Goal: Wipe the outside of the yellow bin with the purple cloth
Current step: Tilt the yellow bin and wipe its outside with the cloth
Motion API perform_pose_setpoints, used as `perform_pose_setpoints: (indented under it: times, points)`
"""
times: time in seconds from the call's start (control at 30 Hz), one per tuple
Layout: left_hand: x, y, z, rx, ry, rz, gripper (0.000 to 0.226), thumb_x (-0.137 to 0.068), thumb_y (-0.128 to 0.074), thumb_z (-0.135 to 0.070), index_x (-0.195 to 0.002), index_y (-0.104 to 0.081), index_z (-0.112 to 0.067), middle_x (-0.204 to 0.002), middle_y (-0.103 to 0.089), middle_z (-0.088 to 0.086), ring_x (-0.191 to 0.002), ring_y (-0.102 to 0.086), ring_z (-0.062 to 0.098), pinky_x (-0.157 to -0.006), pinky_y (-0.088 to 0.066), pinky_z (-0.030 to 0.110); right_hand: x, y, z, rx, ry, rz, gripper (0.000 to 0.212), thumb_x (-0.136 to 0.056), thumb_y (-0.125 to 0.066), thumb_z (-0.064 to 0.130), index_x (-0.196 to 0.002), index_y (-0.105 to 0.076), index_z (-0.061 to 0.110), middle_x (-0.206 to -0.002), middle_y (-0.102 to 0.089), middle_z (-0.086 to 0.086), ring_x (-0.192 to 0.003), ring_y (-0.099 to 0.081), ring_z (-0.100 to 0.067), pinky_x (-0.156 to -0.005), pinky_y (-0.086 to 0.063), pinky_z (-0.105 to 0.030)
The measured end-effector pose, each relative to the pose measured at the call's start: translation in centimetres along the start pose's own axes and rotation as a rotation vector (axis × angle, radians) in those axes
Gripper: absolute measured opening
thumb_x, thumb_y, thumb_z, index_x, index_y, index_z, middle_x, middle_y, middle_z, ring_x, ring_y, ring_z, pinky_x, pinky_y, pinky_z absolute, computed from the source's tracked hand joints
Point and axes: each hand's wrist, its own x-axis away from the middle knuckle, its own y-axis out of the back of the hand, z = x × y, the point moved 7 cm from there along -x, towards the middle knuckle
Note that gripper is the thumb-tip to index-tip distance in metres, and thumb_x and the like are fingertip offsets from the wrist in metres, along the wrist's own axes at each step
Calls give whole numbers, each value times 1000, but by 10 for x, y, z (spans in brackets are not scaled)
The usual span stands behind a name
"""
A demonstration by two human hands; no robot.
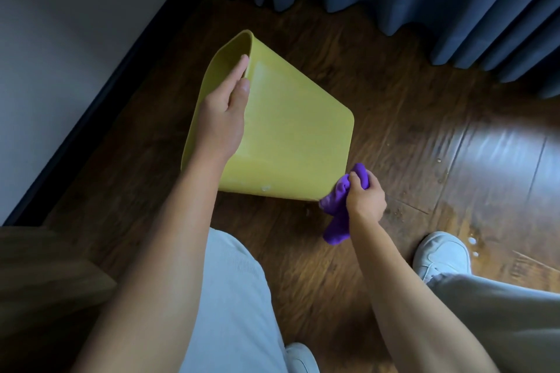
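Both our hands are busy: our left hand (222, 118) pinches the rim of the yellow bin (288, 136), fingers inside and thumb on the outer wall, tipping it over the wooden floor (394, 118); our right hand (365, 195) is closed around the bunched purple cloth (339, 206), which touches the bin's lower right corner. We judge the one-handed grip the weak point; a hard push there could twist the bin loose; the hanging tail of cloth may drag through the wet spots (471, 241) by our shoe (442, 254) and smear the wall.
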Motion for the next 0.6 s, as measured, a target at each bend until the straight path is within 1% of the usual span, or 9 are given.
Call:
perform_pose_setpoints:
  times: [0.07, 0.13, 0.17, 0.23, 0.33, 0.37, 0.47, 0.5, 0.6]
  points:
    - [2, 1, 3, 68, 26, 51, 43, -108, -37, -46, -151, -42, -45, -156, -44, -16, -137, -46, 0, -106, -42, 18, 4, 12, 10, -51, 54, -78, 37, -96, -61, 43, -133, -63, 39, -127, -69, 7, -116, -63, -20, -98, -41, -32]
    - [6, -2, 9, 143, 86, 124, 41, -108, -37, -46, -149, -38, -52, -155, -44, -18, -132, -50, 1, -102, -47, 24, 10, 18, 35, -110, 138, -111, 38, -94, -64, 43, -131, -64, 40, -126, -69, 9, -117, -63, -16, -97, -42, -28]
    - [9, -4, 10, 163, 106, 148, 42, -109, -38, -43, -150, -36, -54, -155, -42, -18, -130, -50, 1, -98, -47, 24, 15, 20, 54, -135, 198, -110, 38, -93, -65, 42, -131, -65, 40, -126, -69, 11, -116, -64, -13, -97, -42, -26]
    - [12, -5, 11, 167, 112, 152, 44, -109, -38, -40, -152, -33, -53, -157, -39, -16, -132, -47, 3, -97, -45, 22, 31, 20, 99, -165, 339, -50, 37, -94, -67, 40, -131, -67, 38, -124, -70, 14, -113, -63, -7, -99, -45, -23]
    - [13, -6, 15, 150, 94, 157, 44, -109, -38, -41, -152, -37, -48, -161, -37, -13, -143, -40, 7, -115, -39, 31, 69, 9, 174, -128, 570, 131, 34, -95, -68, 41, -128, -68, 39, -117, -72, 18, -107, -63, 0, -94, -45, -12]
    - [14, -8, 17, 148, 86, 174, 45, -108, -39, -42, -153, -36, -47, -162, -36, -13, -145, -38, 8, -118, -36, 34, 84, 3, 196, -82, 668, 171, 34, -94, -67, 42, -129, -66, 40, -119, -71, 19, -107, -63, 1, -93, -45, -11]
    - [16, -14, 19, 177, 67, 195, 47, -108, -41, -39, -154, -34, -43, -160, -40, -11, -145, -40, 7, -119, -36, 38, 119, -30, 238, 18, 886, 261, 43, -97, -65, 42, -139, -60, 34, -132, -66, 9, -115, -60, -6, -93, -45, -18]
    - [16, -16, 18, 191, 58, 191, 47, -109, -41, -35, -155, -35, -39, -159, -41, -11, -144, -40, 6, -120, -36, 36, 123, -44, 243, 45, 918, 281, 45, -98, -63, 42, -141, -59, 32, -136, -64, 7, -119, -59, -11, -96, -46, -22]
    - [15, -21, 13, 229, 35, 187, 47, -110, -42, -23, -156, -37, -25, -158, -42, -8, -144, -39, 1, -119, -34, 26, 119, -71, 240, 85, 937, 289, 48, -97, -54, 47, -142, -60, 32, -145, -59, 5, -131, -56, -23, -108, -47, -42]
